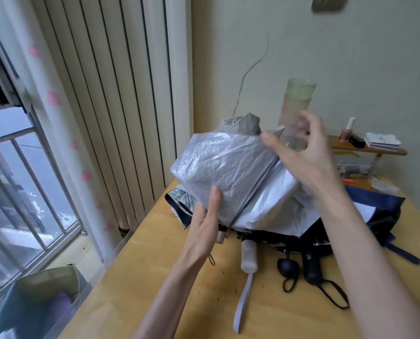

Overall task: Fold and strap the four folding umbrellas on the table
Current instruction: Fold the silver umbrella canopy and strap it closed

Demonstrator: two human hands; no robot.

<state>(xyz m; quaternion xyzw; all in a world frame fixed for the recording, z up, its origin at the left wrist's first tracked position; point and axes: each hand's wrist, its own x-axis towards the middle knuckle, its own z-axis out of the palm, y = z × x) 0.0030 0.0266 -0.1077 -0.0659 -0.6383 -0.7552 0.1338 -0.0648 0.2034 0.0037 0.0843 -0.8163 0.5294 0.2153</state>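
Observation:
A silver-grey folding umbrella is held up above the wooden table, its loose canopy bunched and crinkled. My left hand grips it at the base near the handle, thumb pressed on the fabric. Over the canopy's upper right hovers my right hand, fingers spread and blurred, holding nothing. Beneath lie three other unfolded umbrellas in a heap: one with a white handle, one with a round black handle, and one with a long black handle. Navy fabric spreads to the right.
A tall frosted bottle stands behind the umbrella. A small wooden shelf at the back right carries little bottles and cards. The radiator and window are on the left; an open box sits on the floor.

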